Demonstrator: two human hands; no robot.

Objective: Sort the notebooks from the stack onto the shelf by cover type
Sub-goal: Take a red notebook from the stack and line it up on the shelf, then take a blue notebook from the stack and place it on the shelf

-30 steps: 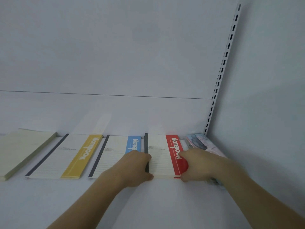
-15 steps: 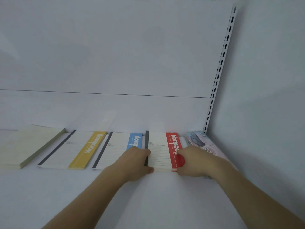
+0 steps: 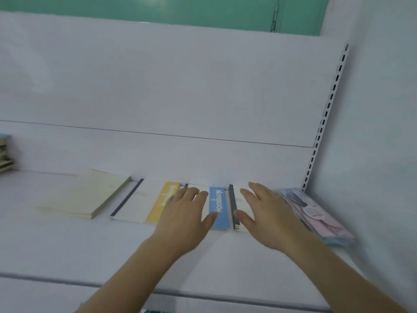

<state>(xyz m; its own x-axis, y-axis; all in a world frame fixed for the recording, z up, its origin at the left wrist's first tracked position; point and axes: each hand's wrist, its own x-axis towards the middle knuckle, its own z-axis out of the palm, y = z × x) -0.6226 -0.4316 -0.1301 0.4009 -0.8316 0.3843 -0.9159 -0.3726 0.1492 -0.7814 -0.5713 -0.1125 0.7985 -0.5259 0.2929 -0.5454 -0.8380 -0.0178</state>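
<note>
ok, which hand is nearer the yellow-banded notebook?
Left. The left hand hovers open just right of the yellow-banded notebook, overlapping its edge; the right hand is farther right, past the blue-banded notebook.

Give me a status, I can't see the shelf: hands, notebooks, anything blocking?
Left hand open, right hand open, both empty over the row. Notebooks flat on shelf: blue one between the hands, yellow one to its left. Nothing blocking.

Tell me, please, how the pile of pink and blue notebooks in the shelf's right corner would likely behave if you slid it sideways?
The pink and blue pile looks glossy, perhaps wrapped in film, so it would probably slide easily on the smooth white shelf. It lies flat, so tipping seems unlikely. Its notebooks look slightly fanned, so they may shear apart unless pushed low, along the whole edge.
</note>
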